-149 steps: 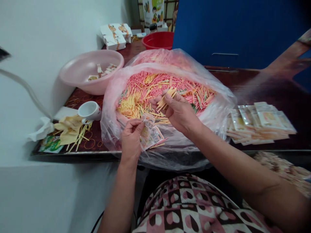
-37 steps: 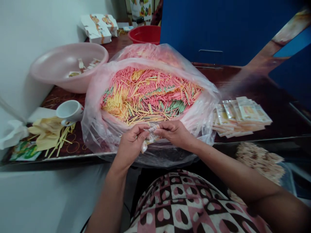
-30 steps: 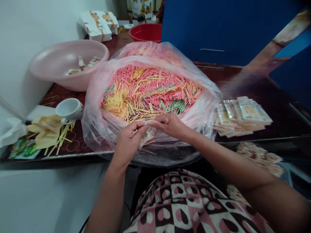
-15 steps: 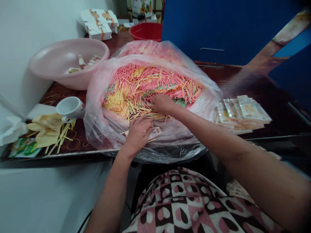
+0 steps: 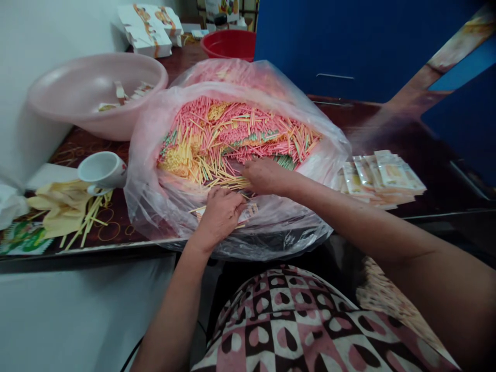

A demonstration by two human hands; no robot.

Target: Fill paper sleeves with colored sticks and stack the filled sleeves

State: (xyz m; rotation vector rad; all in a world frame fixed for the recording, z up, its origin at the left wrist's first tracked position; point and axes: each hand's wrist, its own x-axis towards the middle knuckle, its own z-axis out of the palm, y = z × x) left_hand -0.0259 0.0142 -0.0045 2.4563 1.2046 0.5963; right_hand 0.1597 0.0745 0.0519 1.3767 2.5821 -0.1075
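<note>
A big clear plastic bag (image 5: 155,170) lies open on the dark table, full of pink, yellow and green sticks (image 5: 236,134). My left hand (image 5: 220,214) rests palm down at the bag's near edge, fingers curled over small printed packets (image 5: 250,211) and a few loose sticks. My right hand (image 5: 265,175) reaches into the near part of the pile, fingers bent down among yellow sticks; whether it grips any is hidden.
A pink basin (image 5: 89,93) with a few packets stands at the back left, a red basin (image 5: 228,44) and white boxes (image 5: 149,26) behind. A white cup (image 5: 101,170) and yellow wrappers with loose sticks (image 5: 65,209) lie left. Filled packets (image 5: 382,175) are stacked right. A blue panel (image 5: 349,46) rises behind.
Both hands were pinching a packet together at the bag's near edge. The right hand then let go and reached into the stick pile; the left lowered onto the packets.
</note>
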